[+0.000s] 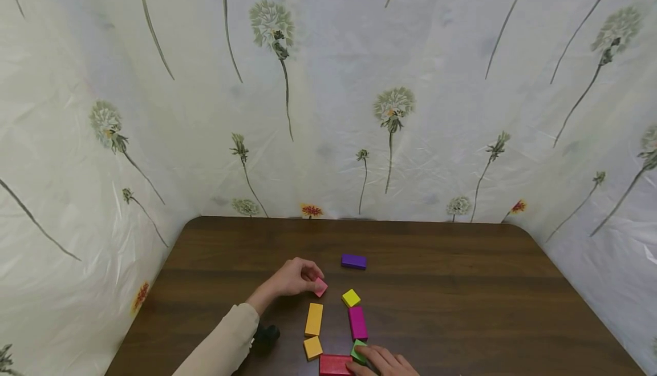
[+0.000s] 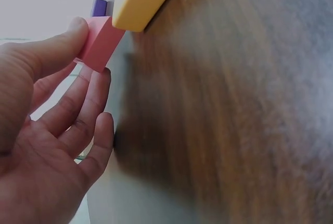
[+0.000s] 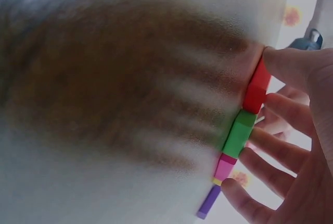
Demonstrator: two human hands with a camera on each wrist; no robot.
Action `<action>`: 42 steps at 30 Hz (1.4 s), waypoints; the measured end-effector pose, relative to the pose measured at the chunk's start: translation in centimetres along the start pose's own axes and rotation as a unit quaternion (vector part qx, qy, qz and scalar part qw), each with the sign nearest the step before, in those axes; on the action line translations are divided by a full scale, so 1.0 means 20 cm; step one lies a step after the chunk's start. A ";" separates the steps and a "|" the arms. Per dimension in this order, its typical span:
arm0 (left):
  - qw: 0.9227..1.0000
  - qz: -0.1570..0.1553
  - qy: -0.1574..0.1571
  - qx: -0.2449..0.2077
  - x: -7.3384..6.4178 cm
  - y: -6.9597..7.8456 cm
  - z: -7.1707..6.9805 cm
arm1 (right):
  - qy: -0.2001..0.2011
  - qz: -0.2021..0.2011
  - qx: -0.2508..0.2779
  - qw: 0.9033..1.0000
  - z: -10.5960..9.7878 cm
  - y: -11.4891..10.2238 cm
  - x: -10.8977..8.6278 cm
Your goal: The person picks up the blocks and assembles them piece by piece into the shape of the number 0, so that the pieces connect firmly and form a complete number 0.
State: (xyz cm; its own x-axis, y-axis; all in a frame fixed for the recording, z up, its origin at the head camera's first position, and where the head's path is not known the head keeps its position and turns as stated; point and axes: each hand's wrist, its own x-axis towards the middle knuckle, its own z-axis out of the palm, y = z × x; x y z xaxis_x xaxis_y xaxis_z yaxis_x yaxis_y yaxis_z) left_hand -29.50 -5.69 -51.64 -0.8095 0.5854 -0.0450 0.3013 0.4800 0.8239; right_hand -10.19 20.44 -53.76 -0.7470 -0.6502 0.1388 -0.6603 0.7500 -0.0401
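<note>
Near the middle of the table, my left hand [image 1: 297, 278] pinches a small pink block [image 1: 320, 287] between thumb and fingers. The left wrist view has the same pink block [image 2: 101, 42] beside the corner of a yellow-orange block [image 2: 140, 0]. My right hand [image 1: 387, 362] is at the front edge of the view, its fingers fairly straight. Its fingertips touch a green block [image 3: 240, 133], and its thumb is at the red block [image 3: 257, 88]. Above the green block lies a magenta block [image 1: 357, 323], then a yellow block [image 1: 351, 298]. Across from them are an orange block [image 1: 313, 319] and an orange cube [image 1: 312, 348].
A purple block [image 1: 353, 261] lies farther back on the brown table [image 1: 451, 284]. Beside the left sleeve is a dark object [image 1: 268, 335], partly hidden. A floral curtain [image 1: 328, 108] hangs behind and at both sides.
</note>
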 end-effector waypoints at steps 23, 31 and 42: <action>0.999 0.009 0.005 0.051 -0.03 0.01 0.04 | 0.002 0.015 0.011 1.000 0.00 -0.01 0.00; 0.998 0.024 -0.002 0.054 -0.04 0.00 0.05 | 0.020 0.008 0.003 1.000 0.02 -0.01 0.00; 0.998 0.029 -0.009 0.055 -0.05 0.00 0.06 | 0.040 -0.001 -0.007 0.999 0.03 -0.01 -0.01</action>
State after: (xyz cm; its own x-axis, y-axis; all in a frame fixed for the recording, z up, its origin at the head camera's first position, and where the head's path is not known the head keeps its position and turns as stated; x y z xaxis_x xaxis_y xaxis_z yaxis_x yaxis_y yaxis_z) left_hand -28.12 -5.41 -52.32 -0.7801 0.6255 -0.0097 0.4021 0.5133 0.7582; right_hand -10.00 20.34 -54.31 -0.7364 -0.6405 0.2179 -0.6605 0.7504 -0.0264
